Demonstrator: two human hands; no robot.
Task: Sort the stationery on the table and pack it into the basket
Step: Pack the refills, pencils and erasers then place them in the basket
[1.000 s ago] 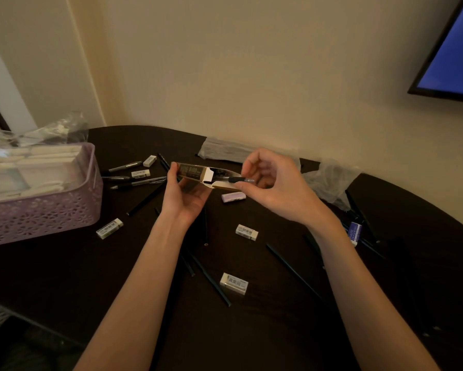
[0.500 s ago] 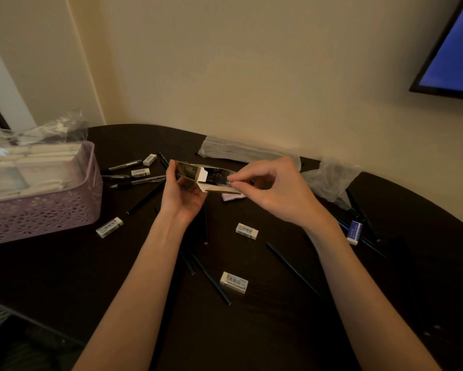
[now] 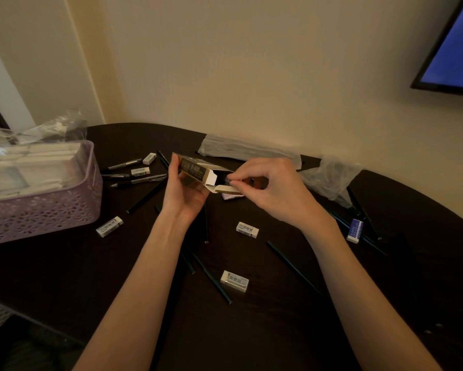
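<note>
Head view: my left hand (image 3: pixel 183 194) grips the small carton (image 3: pixel 198 172) at frame centre, fingers wrapped round its closed end, open flap end pointing right. My right hand (image 3: pixel 268 188) is at the mouth, fingers (image 3: pixel 234 178) pinching a dark pen (image 3: pixel 228 179) that is now almost fully inside. A second ago the pen was only partly in and the right hand sat further right; half a second ago it was halfway. So the insertion is nearly done. I can't tell how many pens are already in the carton.

What it means: one more pen is sorted. Next I probably let go and either fetch another or close the flap.

Still loose on the counter (image 3: pixel 278 330): pens (image 3: pixel 136 180) left of the carton, dark pencils (image 3: pixel 214 282) lower centre and right, white erasers (image 3: pixel 234 281) scattered round, a blue eraser (image 3: pixel 354 231) at right. The purple basket (image 3: pixel 43 207) sits at the left edge, already holding pale boxes. The carton isn't in it yet, so most of the job remains.
</note>
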